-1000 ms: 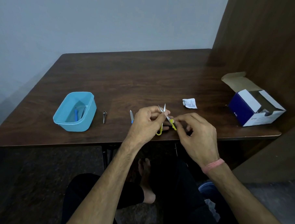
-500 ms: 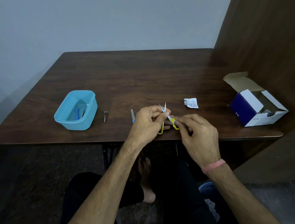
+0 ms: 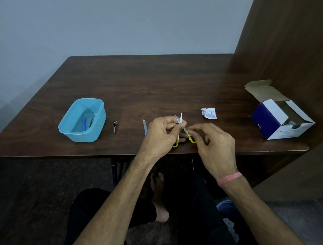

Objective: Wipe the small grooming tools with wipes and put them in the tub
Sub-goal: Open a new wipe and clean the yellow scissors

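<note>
Small yellow-handled scissors [image 3: 179, 119] stand with blades parted and tips up, just above the table's front edge. My left hand [image 3: 161, 134] pinches them near the pivot. My right hand [image 3: 214, 143] pinches the right yellow handle loop [image 3: 190, 137]. No wipe shows between the fingers. A light blue tub [image 3: 71, 132] sits at the left with a blue-handled tool and another thin tool inside. A metal nail clipper [image 3: 115, 126] lies right of the tub. A blue-tipped nail file [image 3: 145, 126] lies beside my left hand.
A torn white wipe sachet [image 3: 209, 113] lies behind my hands. An open blue-and-white box [image 3: 279, 120] stands at the right, next to a wooden partition [image 3: 293, 44]. My legs are below the dark wooden table [image 3: 149, 84].
Both hands keep their hold on the scissors in about the same spot; only the fingers have shifted slightly.
</note>
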